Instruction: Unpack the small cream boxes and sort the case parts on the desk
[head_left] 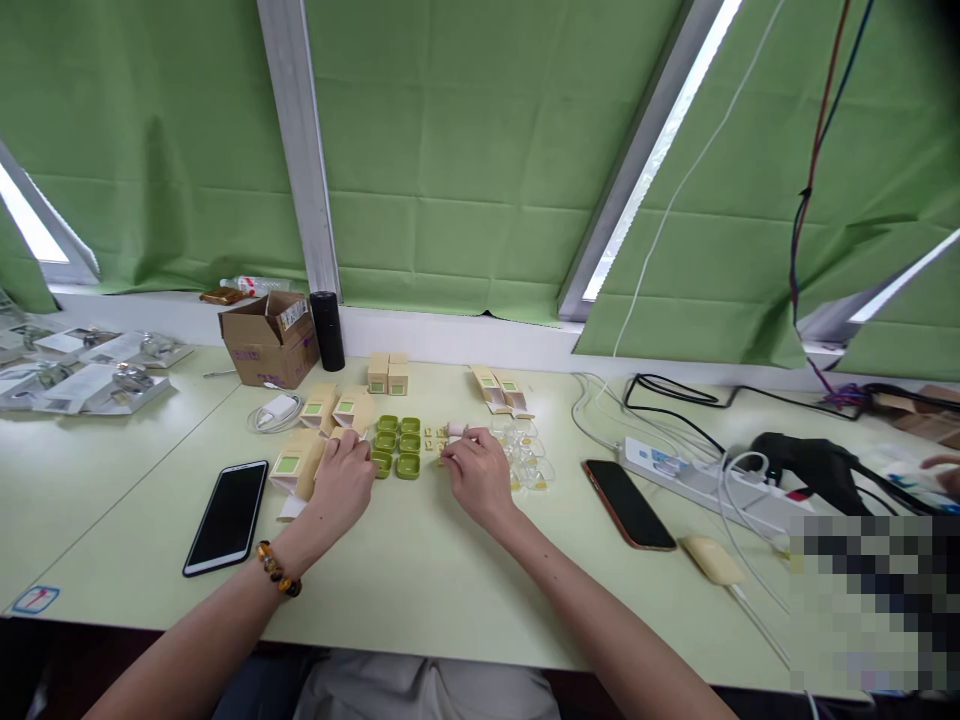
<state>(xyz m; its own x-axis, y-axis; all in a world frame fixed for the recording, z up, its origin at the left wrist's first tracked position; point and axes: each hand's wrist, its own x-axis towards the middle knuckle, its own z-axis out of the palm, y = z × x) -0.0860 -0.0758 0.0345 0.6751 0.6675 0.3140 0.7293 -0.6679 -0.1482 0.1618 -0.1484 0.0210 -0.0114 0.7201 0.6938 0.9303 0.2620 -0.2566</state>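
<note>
My left hand (pixel 345 472) rests low over the table with its fingers curled, at the left edge of several small green square dishes (pixel 409 426). Open cream cardboard boxes (pixel 297 455) with green windows lie beside and partly behind it; what its fingertips hold is hidden. The fingers of my right hand (pixel 480 470) are bent together in a pinch, over small yellow pieces (pixel 429 433) set between the dishes and clear plastic domes (pixel 534 468). Whatever lies in that pinch is too small to make out. A pale pink cylinder (pixel 456 428) lies just behind the right hand.
Two closed cream boxes (pixel 388 374) stand at the back, and two opened ones (pixel 501 391) lie right of them. Phones flank my arms, one left (pixel 226 517) and one right (pixel 628 504). A power strip (pixel 697 480) with cables runs along the right. Another person's hand (pixel 943 474) shows there.
</note>
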